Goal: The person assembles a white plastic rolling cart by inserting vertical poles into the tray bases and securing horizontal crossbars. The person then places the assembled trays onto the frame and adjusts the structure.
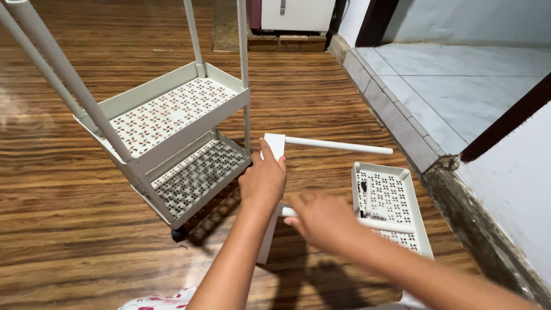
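Observation:
My left hand (263,179) grips the flat white bar of a U-shaped handle frame (274,144) that rests on the wooden floor. The frame's upper tube (344,145) points to the right. My right hand (321,221), blurred, is closed over its lower tube (387,225), which lies across a loose white perforated tray (419,209) on the floor. To the left stands a white two-tier cart (172,86) with perforated shelves, tall posts and a black wheel (178,233).
A raised grey tiled step (396,115) runs along the right, with a light wall (511,183) beyond it. A white appliance (293,14) on bricks stands at the far end. Patterned cloth (158,301) shows at the bottom edge.

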